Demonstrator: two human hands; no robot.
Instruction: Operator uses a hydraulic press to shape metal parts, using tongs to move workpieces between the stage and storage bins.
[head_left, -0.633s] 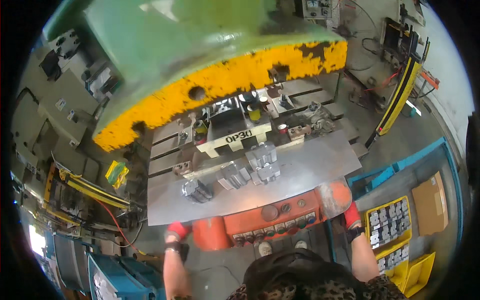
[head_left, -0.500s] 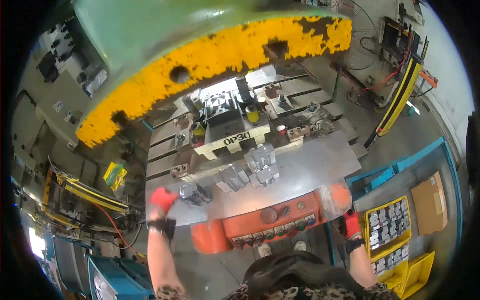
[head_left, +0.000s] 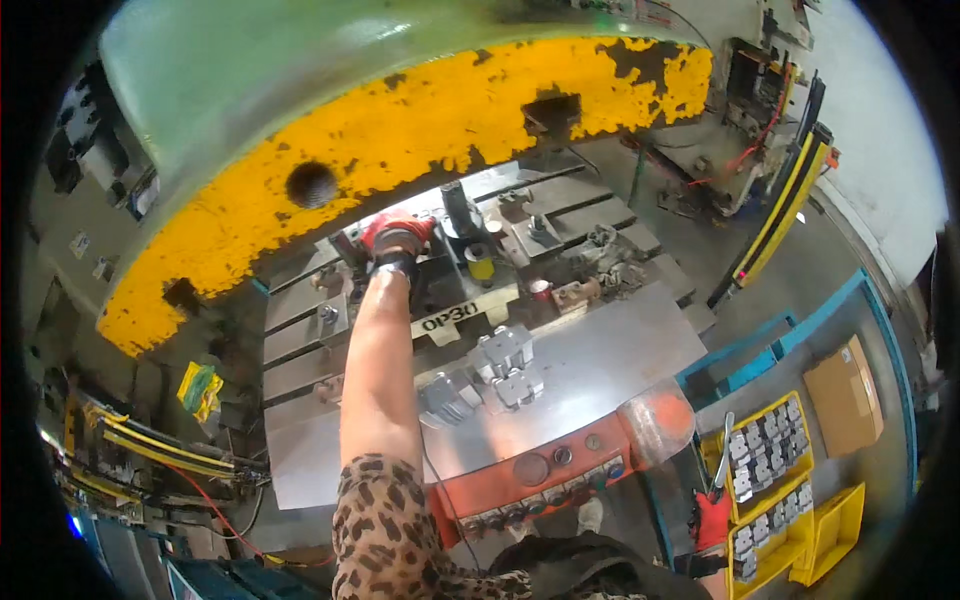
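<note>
My left hand (head_left: 398,234), in a red glove, reaches into the die (head_left: 465,318) under the press. Its fingers are smeared and partly hidden, so I cannot tell what they touch. My right hand (head_left: 712,518), also red-gloved, is low on the right beside the yellow crate (head_left: 812,462). It is closed around a slim grey metal tool (head_left: 724,450) that points up; its exact kind is unclear. In front of the die, stacks of grey stamped metal parts (head_left: 504,348) stand on the metal plate (head_left: 610,345), with another leaning stack (head_left: 449,399) beside my left forearm.
The yellow-edged press ram (head_left: 420,120) hangs above the die. An orange control panel (head_left: 540,470) with buttons lies along the plate's near side. Crates at right hold rows of metal parts (head_left: 765,450), near a cardboard box (head_left: 845,395). A yellow-black post (head_left: 790,205) stands at far right.
My left hand has left the part stack at the plate's left and moved up into the die. My right hand has dropped lower; the grey tool now shows above it. The view has shifted.
</note>
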